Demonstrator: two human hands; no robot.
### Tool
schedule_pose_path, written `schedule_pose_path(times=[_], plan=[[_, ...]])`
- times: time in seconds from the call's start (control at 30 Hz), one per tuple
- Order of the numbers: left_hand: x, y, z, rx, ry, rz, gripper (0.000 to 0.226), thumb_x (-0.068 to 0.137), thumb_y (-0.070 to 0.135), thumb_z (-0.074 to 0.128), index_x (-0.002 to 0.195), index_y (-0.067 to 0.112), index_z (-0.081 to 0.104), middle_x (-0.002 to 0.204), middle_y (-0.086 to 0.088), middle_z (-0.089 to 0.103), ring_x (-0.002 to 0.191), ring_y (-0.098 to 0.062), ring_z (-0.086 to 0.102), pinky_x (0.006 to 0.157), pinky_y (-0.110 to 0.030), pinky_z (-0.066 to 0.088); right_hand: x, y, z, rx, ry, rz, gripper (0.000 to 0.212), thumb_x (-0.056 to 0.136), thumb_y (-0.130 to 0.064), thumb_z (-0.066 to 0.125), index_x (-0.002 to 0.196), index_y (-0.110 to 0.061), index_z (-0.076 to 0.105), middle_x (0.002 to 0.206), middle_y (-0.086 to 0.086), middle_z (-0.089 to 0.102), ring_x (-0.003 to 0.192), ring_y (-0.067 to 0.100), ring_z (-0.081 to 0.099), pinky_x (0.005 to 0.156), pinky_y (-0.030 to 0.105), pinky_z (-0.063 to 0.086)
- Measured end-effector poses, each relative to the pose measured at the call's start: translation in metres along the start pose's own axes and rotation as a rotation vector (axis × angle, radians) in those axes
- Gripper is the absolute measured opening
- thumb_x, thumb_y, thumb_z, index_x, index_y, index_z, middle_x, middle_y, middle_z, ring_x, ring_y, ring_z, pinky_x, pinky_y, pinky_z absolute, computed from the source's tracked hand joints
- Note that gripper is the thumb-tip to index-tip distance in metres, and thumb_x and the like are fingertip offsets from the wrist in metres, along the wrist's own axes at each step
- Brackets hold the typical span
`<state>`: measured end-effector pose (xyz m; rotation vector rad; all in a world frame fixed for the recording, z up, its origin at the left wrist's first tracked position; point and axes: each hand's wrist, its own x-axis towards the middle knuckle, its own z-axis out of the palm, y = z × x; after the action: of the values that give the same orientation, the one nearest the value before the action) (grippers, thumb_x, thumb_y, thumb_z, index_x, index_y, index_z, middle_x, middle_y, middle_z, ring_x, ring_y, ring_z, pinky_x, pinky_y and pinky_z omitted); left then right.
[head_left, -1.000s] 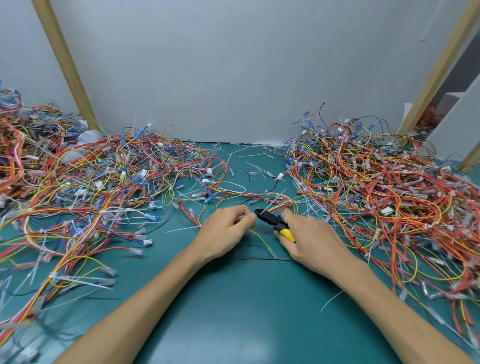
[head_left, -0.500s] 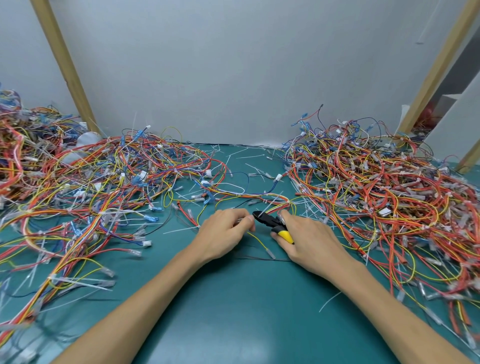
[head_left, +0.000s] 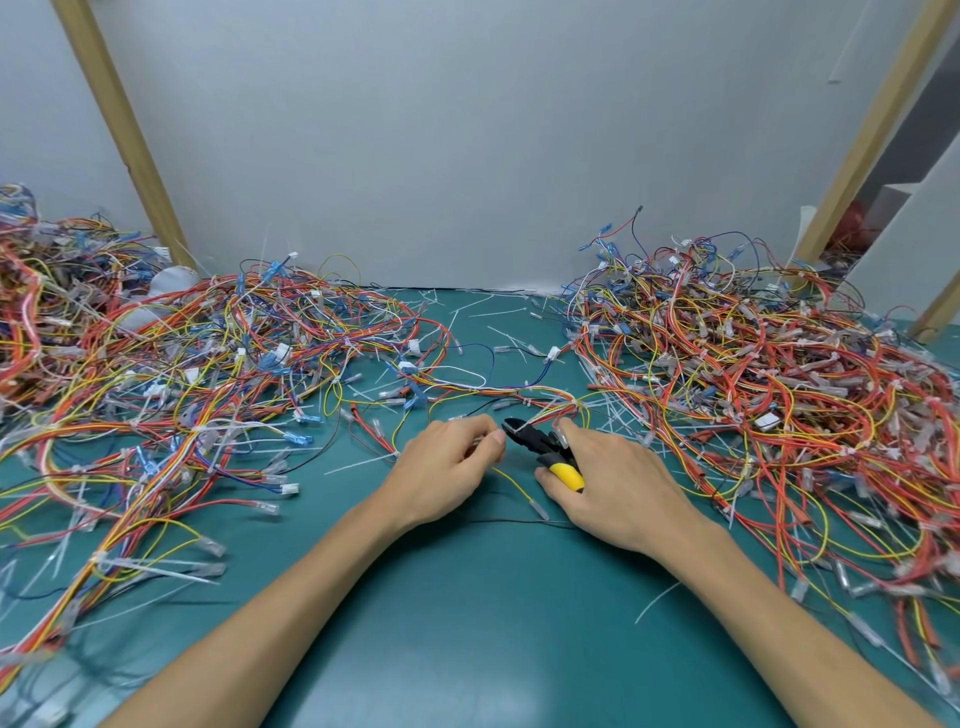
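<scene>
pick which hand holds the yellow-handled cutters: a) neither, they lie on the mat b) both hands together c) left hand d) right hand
d: the right hand grips the cutters round the yellow handle, with the black tip pointing at the left hand, which pinches a yellow wire and does not touch the tool.

Pretty plain here: left forearm (head_left: 291, 608) and right forearm (head_left: 779, 608) bare to the frame edge, left hand (head_left: 441, 475) and right hand (head_left: 618, 488) bare too.
</scene>
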<state>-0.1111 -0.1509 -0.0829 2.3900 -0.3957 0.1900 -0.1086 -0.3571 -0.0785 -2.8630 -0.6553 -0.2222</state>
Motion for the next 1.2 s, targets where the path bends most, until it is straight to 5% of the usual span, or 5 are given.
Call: schedule_pose_path(times=[0.23, 0.63, 0.93, 1.2], plan=[[-0.0028, 0.0015, 0.0023, -0.053, 0.02, 0.078, 0.025, 0.102, 0.026, 0.041, 0.08, 0.025, 0.053, 0.056, 0.019, 0.049, 0.055, -0.003, 0.043, 0.056, -0.027, 0.027, 0.0009, 0.0022, -0.0014, 0.04, 0.015, -0.012, 0.027, 0.092, -0.053, 0.046, 0.098, -0.029, 0.037, 0.091, -0.006, 0.059, 0.088, 0.026, 0.058, 0.065, 0.038, 0.039], [-0.0047, 0.0042, 0.0031, -0.074, 0.031, 0.089, 0.025, 0.103, 0.026, 0.041, 0.081, 0.026, 0.053, 0.055, 0.016, 0.047, 0.054, -0.007, 0.043, 0.055, -0.026, 0.028, 0.0026, 0.0073, -0.0002, -0.008, 0.027, -0.041, 0.021, 0.095, -0.048, 0.046, 0.098, -0.03, 0.037, 0.069, -0.008, 0.045, 0.073, 0.03, 0.056, 0.056, 0.037, 0.031], [-0.0046, 0.0035, 0.0022, -0.051, 0.018, 0.065, 0.025, 0.102, 0.025, 0.041, 0.081, 0.023, 0.055, 0.053, 0.012, 0.046, 0.056, -0.007, 0.043, 0.055, -0.026, 0.027, 0.0036, 0.0072, 0.0006, -0.048, 0.022, -0.04, 0.022, 0.095, -0.048, 0.047, 0.098, -0.029, 0.035, 0.083, -0.002, 0.062, 0.081, 0.032, 0.06, 0.058, 0.037, 0.032], [-0.0042, 0.0033, 0.0028, -0.051, 0.028, 0.058, 0.026, 0.103, 0.027, 0.039, 0.079, 0.028, 0.051, 0.056, 0.019, 0.049, 0.057, -0.005, 0.045, 0.057, -0.03, 0.027, 0.0023, 0.006, 0.0031, -0.053, 0.056, -0.03, 0.025, 0.093, -0.054, 0.044, 0.091, -0.033, 0.029, 0.067, -0.008, 0.042, 0.076, 0.03, 0.059, 0.056, 0.038, 0.028]])
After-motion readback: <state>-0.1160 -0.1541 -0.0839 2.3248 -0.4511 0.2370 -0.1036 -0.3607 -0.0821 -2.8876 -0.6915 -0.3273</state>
